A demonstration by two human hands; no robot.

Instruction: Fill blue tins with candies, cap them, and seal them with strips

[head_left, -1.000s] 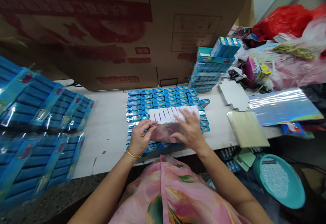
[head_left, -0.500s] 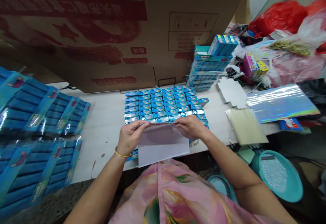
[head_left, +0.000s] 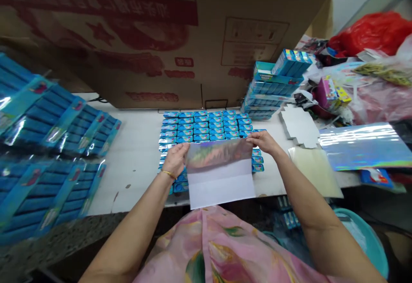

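Observation:
A creased sheet of white card [head_left: 222,186] with a shiny, rainbow-tinted upper flap hangs between my hands. My left hand [head_left: 175,159], with a gold bracelet at the wrist, pinches its upper left corner. At the upper right corner, my right hand [head_left: 264,141] grips the edge between thumb and fingers. Under and beyond the card, rows of small blue packets [head_left: 201,129] stand packed together on the white table [head_left: 128,158]. The card hides the nearer middle rows.
Wrapped blue packs [head_left: 51,120] are stacked at left. A large cardboard box [head_left: 144,51] stands behind. To the right are stacked blue display boxes [head_left: 267,88], a white cut card [head_left: 299,124], yellowish sheets [head_left: 313,171], a shiny silver sheet [head_left: 367,146] and a teal basin [head_left: 375,248] below.
My hands have moved apart, the right one outward. The card is stretched wider, and its flap now shows a shiny rainbow tint. The camera view has shifted slightly.

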